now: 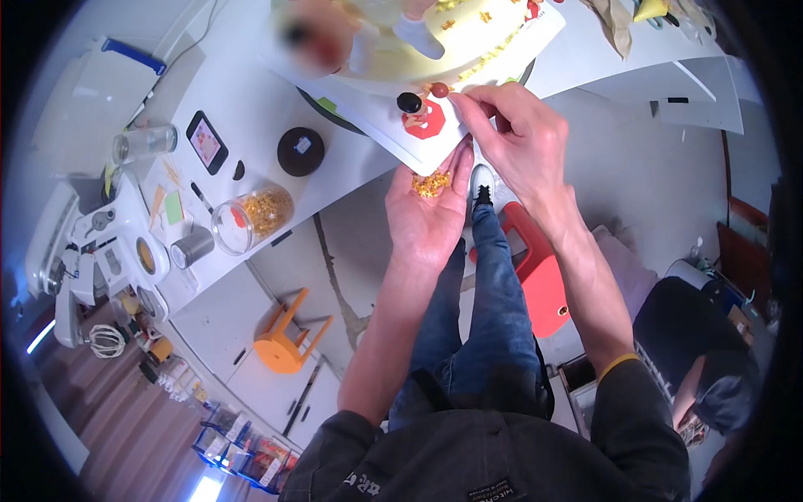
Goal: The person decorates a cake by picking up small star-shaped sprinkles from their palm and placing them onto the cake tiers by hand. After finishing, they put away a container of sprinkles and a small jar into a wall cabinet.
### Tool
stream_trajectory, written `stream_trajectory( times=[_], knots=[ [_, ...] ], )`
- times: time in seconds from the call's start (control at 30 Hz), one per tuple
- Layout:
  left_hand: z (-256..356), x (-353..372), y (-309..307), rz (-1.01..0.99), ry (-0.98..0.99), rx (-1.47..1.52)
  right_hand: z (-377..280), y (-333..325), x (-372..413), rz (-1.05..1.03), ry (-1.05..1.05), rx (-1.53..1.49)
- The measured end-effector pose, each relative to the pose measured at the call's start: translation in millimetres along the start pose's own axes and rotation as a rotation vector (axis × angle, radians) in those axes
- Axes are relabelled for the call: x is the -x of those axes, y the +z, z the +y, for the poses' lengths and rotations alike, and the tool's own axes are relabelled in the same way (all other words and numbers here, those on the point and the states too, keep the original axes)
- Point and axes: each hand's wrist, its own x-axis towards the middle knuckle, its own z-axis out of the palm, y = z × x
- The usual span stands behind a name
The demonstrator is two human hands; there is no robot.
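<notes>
My left hand lies palm up and cupped under the corner of the white cake board, holding a small heap of gold sprinkles. Beside the cake's lower edge, my right hand is closed in a pinch, thumb against forefinger; whatever sits between the tips is hidden or too small to name. The pale yellow cake carries gold pieces on its side and top. On the board in front of it are a red octagonal piece, a black ball-like piece and a small red ball.
Left on the table are a clear jar of gold sprinkles, a dark round disc, a phone, a metal can and a stand mixer. A red stool and an orange stool stand below.
</notes>
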Motion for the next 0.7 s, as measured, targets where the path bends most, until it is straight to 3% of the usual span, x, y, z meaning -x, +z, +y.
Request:
stream_trajectory(
  times=[0.53, 0.63, 0.7],
  knots=[
    [4, 3, 3, -0.026, -0.025, 0.028, -3, -5, 5, -0.026, -0.021, 0.014],
    [4, 5, 6, 0.021, -0.024, 0.015, -12, -18, 20, -0.083, -0.017, -0.006],
    [-1, 4, 0, -0.013, 0.017, 0.055, -19, -26, 38, -0.241, -0.007, -0.005]
  ],
)
